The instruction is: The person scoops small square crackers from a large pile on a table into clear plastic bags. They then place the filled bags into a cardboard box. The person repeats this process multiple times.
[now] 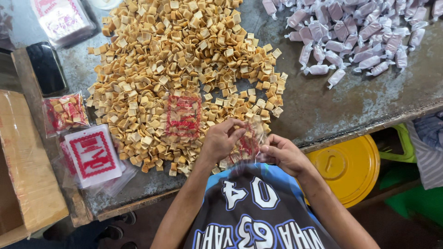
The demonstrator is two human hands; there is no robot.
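Both hands are gripping a small clear plastic bag with red print at six o'clock on the grey metal table: left hand pinching its top edge, right hand clutching its side. The heap of tan square crackers is lying at twelve o'clock.

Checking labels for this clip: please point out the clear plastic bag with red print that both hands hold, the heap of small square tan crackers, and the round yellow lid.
clear plastic bag with red print [248,144], head view, printed middle
heap of small square tan crackers [184,60], head view, centre
round yellow lid [350,168], head view, flat top
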